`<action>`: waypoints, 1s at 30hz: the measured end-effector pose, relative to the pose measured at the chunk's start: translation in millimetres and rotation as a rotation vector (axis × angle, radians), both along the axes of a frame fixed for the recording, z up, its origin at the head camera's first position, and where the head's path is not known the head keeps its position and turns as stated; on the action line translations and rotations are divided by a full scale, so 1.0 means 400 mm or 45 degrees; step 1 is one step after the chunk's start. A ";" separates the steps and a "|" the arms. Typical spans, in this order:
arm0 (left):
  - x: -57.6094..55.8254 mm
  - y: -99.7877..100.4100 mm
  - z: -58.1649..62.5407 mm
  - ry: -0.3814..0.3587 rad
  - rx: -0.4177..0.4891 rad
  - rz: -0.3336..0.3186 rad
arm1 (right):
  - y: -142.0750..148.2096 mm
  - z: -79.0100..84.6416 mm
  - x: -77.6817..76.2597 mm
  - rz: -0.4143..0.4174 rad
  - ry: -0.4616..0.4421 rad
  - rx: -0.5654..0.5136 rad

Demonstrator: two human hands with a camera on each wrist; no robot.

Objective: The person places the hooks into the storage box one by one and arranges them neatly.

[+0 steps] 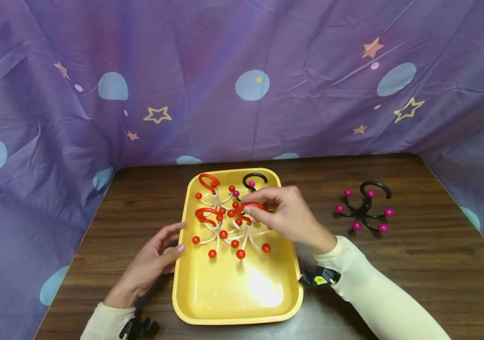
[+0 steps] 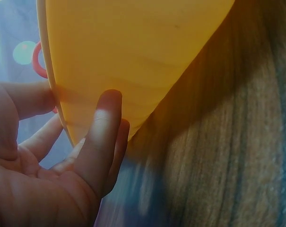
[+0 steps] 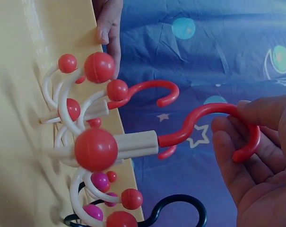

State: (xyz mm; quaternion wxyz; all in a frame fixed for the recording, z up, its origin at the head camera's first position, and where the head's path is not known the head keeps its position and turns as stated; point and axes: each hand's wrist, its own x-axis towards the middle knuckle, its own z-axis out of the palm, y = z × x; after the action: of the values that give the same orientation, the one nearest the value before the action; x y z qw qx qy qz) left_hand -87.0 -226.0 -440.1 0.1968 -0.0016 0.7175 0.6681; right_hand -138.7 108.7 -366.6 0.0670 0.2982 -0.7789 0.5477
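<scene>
My right hand (image 1: 286,215) pinches the red hook of a white multi-arm hanger (image 3: 138,144) with red ball tips, upright over the yellow tray (image 1: 212,295). Whether its lower end touches the tray floor is hard to tell. Two similar hangers stand in the tray's left side, one far back (image 1: 216,202) and one nearer (image 1: 217,230). Behind my right hand a black hanger (image 1: 256,175) with magenta balls is partly hidden. At the tray's left side my left hand (image 1: 154,252) touches the rim and outer wall with fairly straight fingers, seen close in the left wrist view.
Another black hanger (image 1: 367,205) with magenta balls stands on the brown wooden table (image 1: 131,203), right of the tray. A purple curtain (image 1: 208,113) with stars and planets hangs along the table's back. The tray's near half shows bare yellow floor.
</scene>
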 end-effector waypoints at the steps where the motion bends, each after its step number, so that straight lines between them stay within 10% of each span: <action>1: 0.000 0.001 -0.001 0.001 -0.001 0.001 | -0.001 -0.002 -0.002 0.003 0.009 0.010; 30: 0.002 -0.001 -0.003 -0.001 0.021 0.002 | 0.073 -0.052 -0.010 -0.093 -0.027 0.076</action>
State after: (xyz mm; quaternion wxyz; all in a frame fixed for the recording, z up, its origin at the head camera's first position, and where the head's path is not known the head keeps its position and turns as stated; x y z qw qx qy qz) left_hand -86.3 -226.2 -441.1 0.1965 -0.0009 0.7119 0.6742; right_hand -142.9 137.7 -387.5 0.0699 0.2657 -0.8060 0.5243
